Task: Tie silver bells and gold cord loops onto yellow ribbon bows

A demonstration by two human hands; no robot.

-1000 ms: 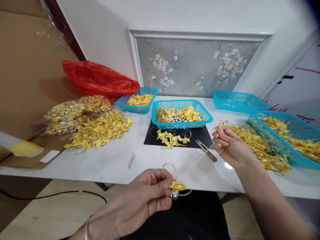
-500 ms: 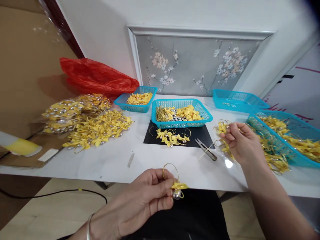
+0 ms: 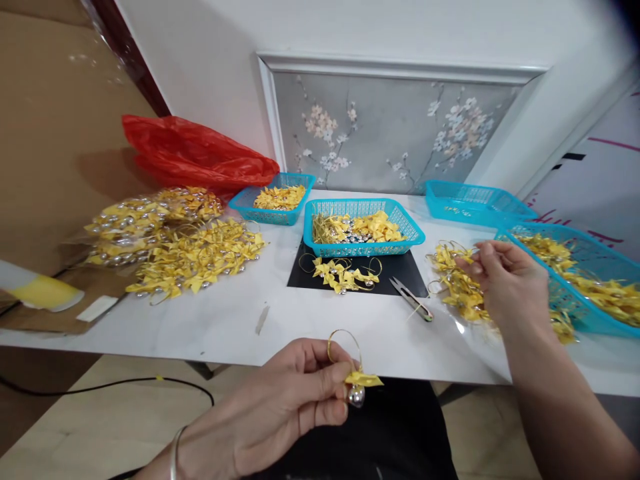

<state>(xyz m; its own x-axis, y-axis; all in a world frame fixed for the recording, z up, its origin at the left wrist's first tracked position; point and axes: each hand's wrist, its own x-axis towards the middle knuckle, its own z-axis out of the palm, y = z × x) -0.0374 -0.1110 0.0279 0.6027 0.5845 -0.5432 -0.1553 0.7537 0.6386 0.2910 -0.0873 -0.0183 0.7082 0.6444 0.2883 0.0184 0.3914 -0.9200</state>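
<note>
1. Leftmost, a heap of yellow bows [image 3: 200,260] lay on the white surface [image 3: 220,333], in front of a red bag [image 3: 200,157].
2. The left hand [image 3: 293,390] was low at the near edge, its thumb and fingers pinched closed on a single bow [image 3: 367,380].
3. Some loose bows [image 3: 343,275] lay on a black mat [image 3: 407,267], farther from the person than the held one, just before the blue basket [image 3: 367,252].
4. The held bow stuck out to the right of the left fingertips, its long axis nearly side to side, a gold loop [image 3: 344,331] above and a silver bell [image 3: 357,396] below. The left hand alone touched it.
5. Small scissors [image 3: 424,311] lay slanted between that bow and the other hand, blades pointing away and leftward.
6. The right hand [image 3: 517,287] was over another pile of bows [image 3: 457,280], fingertips bunched nearly together; whether they gripped anything could not be told. From them, the held bow lay leftward and nearer the person, well apart.
</note>
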